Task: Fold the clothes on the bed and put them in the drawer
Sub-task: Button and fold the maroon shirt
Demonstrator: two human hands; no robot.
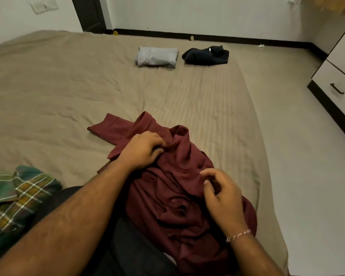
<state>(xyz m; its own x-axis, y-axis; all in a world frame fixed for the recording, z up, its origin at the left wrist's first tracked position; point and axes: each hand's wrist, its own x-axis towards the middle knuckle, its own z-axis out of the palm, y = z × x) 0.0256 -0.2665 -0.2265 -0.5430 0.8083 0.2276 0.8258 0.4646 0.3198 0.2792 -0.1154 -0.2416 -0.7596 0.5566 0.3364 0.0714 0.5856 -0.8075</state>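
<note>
We kneel at the near edge of the bed (68, 86), its tan cover creased in long ripples, with a crumpled maroon shirt (179, 198) heaped in front of us and partly over our dark trouser leg (127, 246). Our left hand (142, 151) lies on the shirt's upper part, fingers curled and pinching a raised fold of the cloth near the collar. Our right hand (221, 193) sits lower on the shirt, to the right; its fingers are bent loosely over the fabric, thumb apart from them, and we cannot tell whether it has any cloth in its hold. A thin bracelet (238, 235) circles that wrist. One maroon sleeve stretches flat toward the left, beyond the left hand. At the far side of the bed, well apart from us, 2 folded garments lie side by side without touching: a pale grey one (156, 56) on the left and a dark navy one (206, 55) with a small white mark on the right. A green plaid shirt (18, 196) lies bunched at our left, against the trouser leg. To the right, across a strip of pale floor, stands a white cabinet whose drawer (336, 84), fitted with a dark handle, is closed. A dark skirting board (227, 37) runs along the far wall.
</note>
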